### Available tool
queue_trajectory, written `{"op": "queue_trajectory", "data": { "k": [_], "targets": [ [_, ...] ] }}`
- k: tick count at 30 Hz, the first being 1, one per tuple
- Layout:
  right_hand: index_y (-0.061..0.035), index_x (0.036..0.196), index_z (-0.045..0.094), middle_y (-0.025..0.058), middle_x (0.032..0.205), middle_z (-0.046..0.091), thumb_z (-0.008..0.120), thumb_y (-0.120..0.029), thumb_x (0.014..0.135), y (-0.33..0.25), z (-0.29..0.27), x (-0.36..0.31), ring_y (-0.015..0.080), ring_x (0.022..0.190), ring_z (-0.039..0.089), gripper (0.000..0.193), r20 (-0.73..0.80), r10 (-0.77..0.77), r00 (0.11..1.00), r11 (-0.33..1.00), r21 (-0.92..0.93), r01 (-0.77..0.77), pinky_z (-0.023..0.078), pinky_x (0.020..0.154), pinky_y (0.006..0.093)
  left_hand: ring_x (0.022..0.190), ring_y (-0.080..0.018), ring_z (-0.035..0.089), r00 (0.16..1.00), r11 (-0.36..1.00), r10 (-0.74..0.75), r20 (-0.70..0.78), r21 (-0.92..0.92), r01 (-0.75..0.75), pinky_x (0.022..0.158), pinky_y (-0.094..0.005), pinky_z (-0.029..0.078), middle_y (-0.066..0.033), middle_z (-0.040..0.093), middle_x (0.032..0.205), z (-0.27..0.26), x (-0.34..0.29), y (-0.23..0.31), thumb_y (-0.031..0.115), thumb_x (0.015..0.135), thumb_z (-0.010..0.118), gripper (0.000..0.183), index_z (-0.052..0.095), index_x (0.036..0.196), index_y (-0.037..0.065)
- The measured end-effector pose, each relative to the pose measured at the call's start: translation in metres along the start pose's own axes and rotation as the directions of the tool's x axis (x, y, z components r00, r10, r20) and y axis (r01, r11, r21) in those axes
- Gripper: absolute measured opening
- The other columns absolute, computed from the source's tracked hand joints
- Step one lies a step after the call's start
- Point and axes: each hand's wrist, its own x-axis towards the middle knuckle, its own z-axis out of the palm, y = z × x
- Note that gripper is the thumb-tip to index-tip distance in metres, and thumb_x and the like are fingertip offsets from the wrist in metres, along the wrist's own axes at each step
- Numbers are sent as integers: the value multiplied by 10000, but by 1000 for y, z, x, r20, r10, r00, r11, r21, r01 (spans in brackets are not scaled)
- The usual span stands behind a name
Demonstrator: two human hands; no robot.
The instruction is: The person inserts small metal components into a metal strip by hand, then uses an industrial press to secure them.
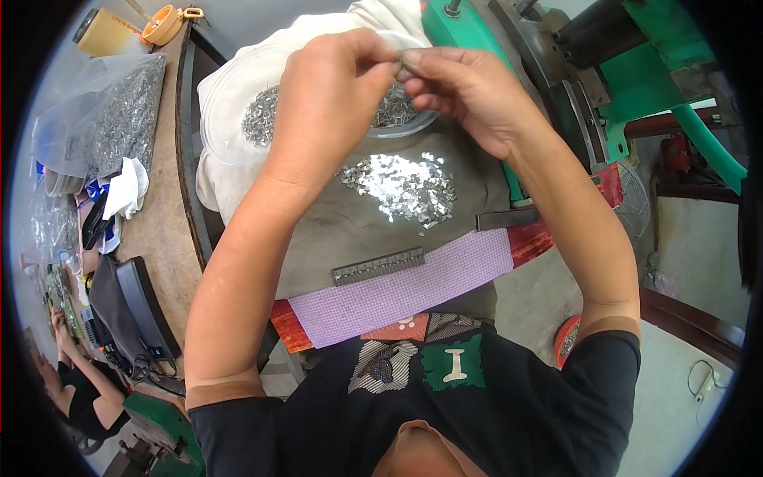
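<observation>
My left hand (338,83) and my right hand (469,83) meet above the far part of the work surface. Thumbs and fingers of both are pinched together at one spot; whatever sits between them is too small to make out. Below them are small metal pieces (261,118) in a clear round tray (218,119), partly hidden by my left hand and wrist. Nearer to me lies a loose pile of shiny flat metal bits (409,191) on the grey-brown cloth (326,230). A slotted metal strip (378,266) rests by the near edge, touched by neither hand.
A purple woven cloth (405,290) covers the near edge, beside a dark metal bar (506,219). Green machinery (675,60) stands at the right. On the left, a wooden table (163,215) carries a clear bag of metal pieces (131,115). Another person (87,389) works at lower left.
</observation>
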Motion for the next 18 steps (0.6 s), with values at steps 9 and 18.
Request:
{"op": "queue_trajectory", "data": {
  "k": [9,18],
  "targets": [
    [11,1098,712,25,833,699,699,-266,935,-2,7,-6,74,683,620,322,4,-146,989,951,-276,141,517,615,197,732,-75,624,997,993,-74,-7,-97,73,681,-222,508,-31,678,801,-2,0,1,71,897,681,104,672,906,-32],
    [-40,1051,739,-49,803,657,771,-300,878,2,8,-2,21,671,555,314,-25,-73,997,996,49,74,442,565,182,816,-108,690,992,860,-122,42,-494,127,763,-212,557,-97,724,914,-6,-13,9,41,932,649,183,689,1081,-59]
  ]
}}
